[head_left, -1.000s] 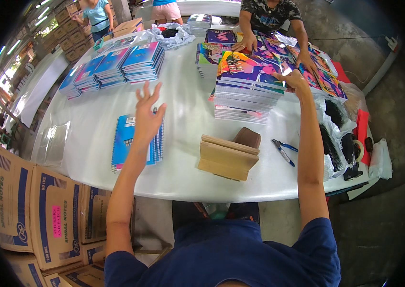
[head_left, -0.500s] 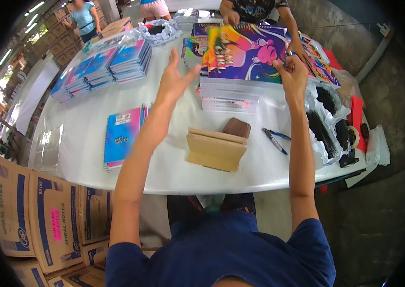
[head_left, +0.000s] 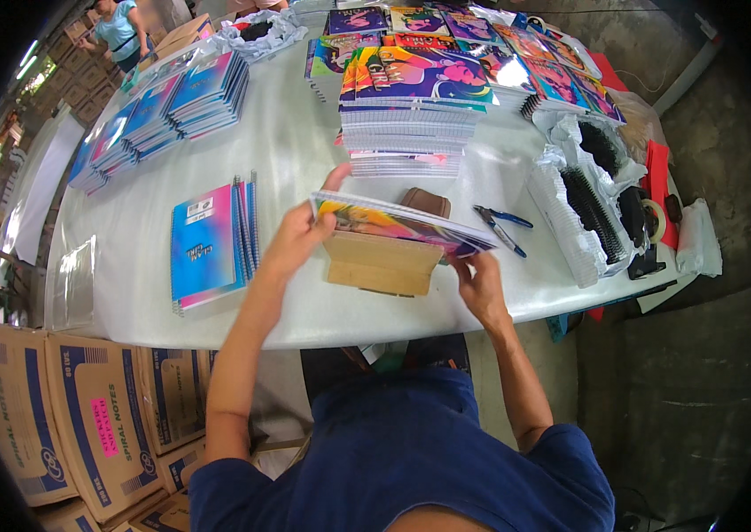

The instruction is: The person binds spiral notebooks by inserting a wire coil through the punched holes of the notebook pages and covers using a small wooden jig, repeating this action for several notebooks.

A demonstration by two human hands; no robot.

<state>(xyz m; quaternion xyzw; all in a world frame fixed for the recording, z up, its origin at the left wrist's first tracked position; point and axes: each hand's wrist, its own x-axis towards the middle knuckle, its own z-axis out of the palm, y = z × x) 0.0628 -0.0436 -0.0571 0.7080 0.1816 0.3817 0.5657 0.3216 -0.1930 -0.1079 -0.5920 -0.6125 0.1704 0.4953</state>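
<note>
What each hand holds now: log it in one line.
left hand: holds printed-cover pad, left end | right hand: holds pad, right end | nearby: folded cardboard, pliers

1. Upper centre: a bare lane of white table (head_left: 289, 129) runs between the blue notebook piles (head_left: 204, 82) and the tall notebook stack (head_left: 406, 124).
2. Middle: the held booklet (head_left: 393, 225), cardboard stand (head_left: 378, 269) and brown block (head_left: 426, 201) crowd the way below that stack.
3. Right of centre: pliers (head_left: 501, 232) lie flat; coil-filled packing (head_left: 560, 208) blocks beyond.
4. Lower right: bare tabletop separates the right hand (head_left: 479, 285) from the packing.
5. Left: bare tabletop separates the clear sleeve (head_left: 70, 285) from the spiral notebooks (head_left: 201, 257).
</note>
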